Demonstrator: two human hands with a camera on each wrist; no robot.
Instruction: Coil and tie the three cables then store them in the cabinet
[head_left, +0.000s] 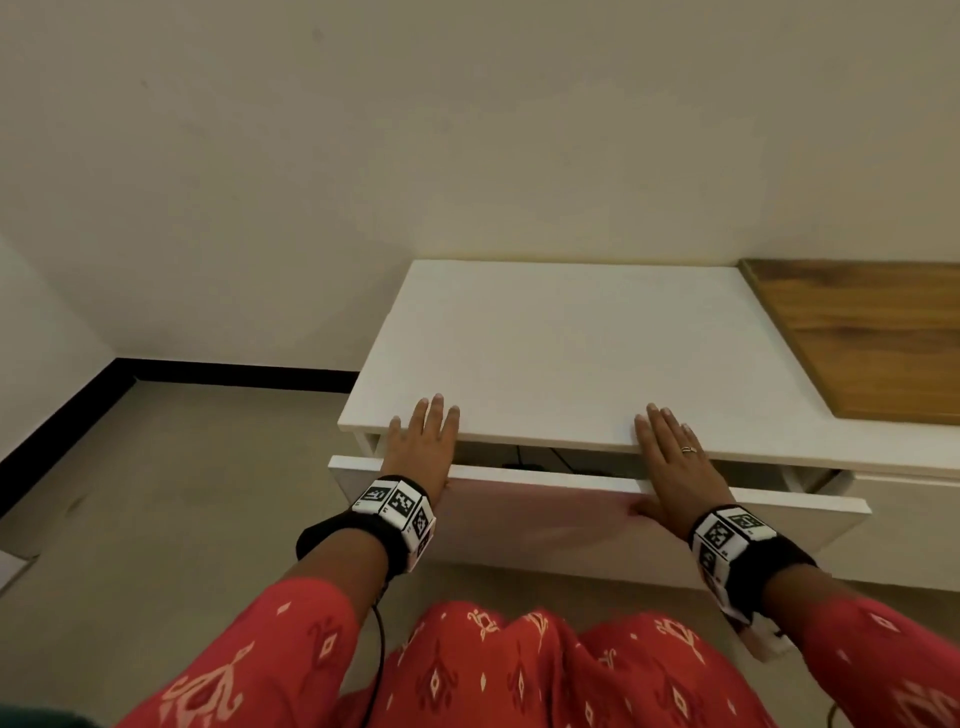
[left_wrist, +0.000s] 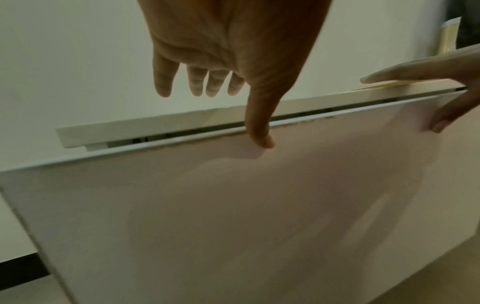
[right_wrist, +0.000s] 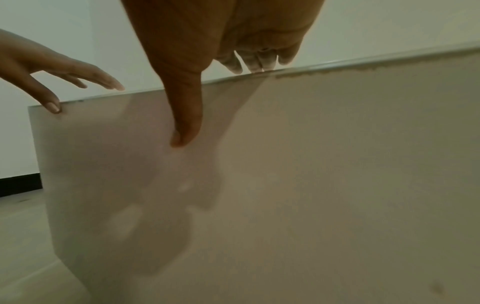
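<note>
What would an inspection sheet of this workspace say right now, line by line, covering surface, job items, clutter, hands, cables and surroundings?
Surface: white cabinet top, bare; wooden panel at its right.
Job's things: drawer slightly open.
Clutter: nothing seen.
Grippers: left hand and right hand flat, fingers on the top, thumbs against the drawer front.
Cables: dark cable glimpsed through the drawer gap; coiling and count cannot be told.
Surroundings: pale wall, black skirting, grey floor.

Red sleeves (head_left: 291, 649) with a pale cream diamond and scroll print cover both arms, and the same cloth shows over the lap (head_left: 519, 670). Each wrist wears a black band (head_left: 358, 540) carrying white blocks printed with black square codes (head_left: 727, 532). A thin ring (head_left: 689, 449) sits on one right finger. A dark cable (head_left: 381, 639) hangs below the left band.
</note>
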